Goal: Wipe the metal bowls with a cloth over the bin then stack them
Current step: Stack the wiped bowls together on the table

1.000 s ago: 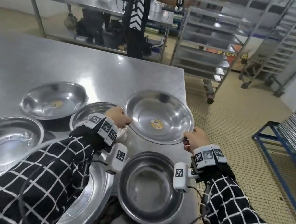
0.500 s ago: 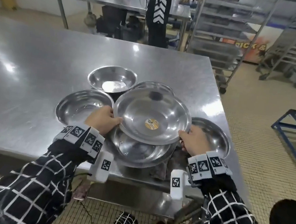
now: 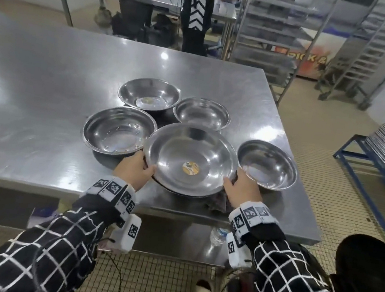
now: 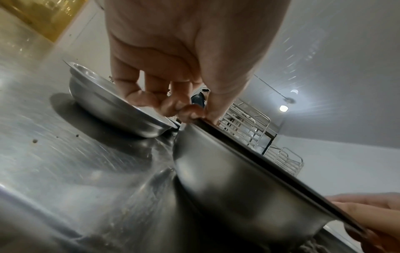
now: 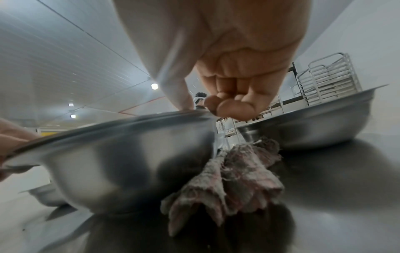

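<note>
On the steel table (image 3: 45,88), going from the left: 1 bowl (image 3: 118,131) sits alone, with 2 more at the far side, a deep bowl (image 3: 149,94) and a smaller bowl (image 3: 201,112). The left hand (image 3: 134,171) pinches the left rim of the large stickered bowl (image 3: 191,158), thumb over the edge, fingers curled under. That bowl seems to rest on another beneath it at the near edge, so stacking looks begun with 2. The right hand (image 3: 242,190) pinches its right rim likewise. The cloth (image 5: 233,174) lies crumpled on the table, just right of the held bowl and tucked partly under it. A last bowl (image 3: 267,164) stands at the right. No bin can be picked out for certain. Roughly 4 bowls remain unstacked; whether any are wiped cannot be told.
</note>
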Motion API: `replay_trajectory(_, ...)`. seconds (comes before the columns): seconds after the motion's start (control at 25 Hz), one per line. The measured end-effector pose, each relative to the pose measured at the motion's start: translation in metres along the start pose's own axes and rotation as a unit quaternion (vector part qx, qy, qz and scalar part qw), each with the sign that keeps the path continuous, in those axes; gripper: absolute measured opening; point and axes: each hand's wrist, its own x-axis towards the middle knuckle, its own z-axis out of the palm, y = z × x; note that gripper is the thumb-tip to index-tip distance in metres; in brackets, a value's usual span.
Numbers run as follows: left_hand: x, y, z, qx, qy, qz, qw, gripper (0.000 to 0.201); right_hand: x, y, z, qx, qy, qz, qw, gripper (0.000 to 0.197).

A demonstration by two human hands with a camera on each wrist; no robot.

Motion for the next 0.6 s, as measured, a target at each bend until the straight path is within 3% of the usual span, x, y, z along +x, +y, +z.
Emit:
replay_trajectory(0.24,0.020,0.000,-0.027,-0.033,-0.003,-0.020,0.999,0.031,0.020,-0.031,-0.025,0.072,-0.034,-0.019,0.997,0.033)
replay_trajectory(0.32,0.044,-0.001,-0.041,-0.044,-0.003,-0.051,0.998,0.038,0.048,-0.058,-0.030,0.109,-0.058,-0.031,0.992,0.029)
replay_trajectory(0.48,0.106,-0.004,-0.069,-0.048,-0.008,-0.070,0.996,0.026,0.127,-0.118,-0.012,0.175,-0.100,-0.042,0.979,0.027)
replay_trajectory(0.6,0.157,-0.016,-0.094,-0.062,-0.004,-0.130,0.990,0.023,0.189,-0.166,0.009,0.212,-0.150,-0.024,0.965,0.028)
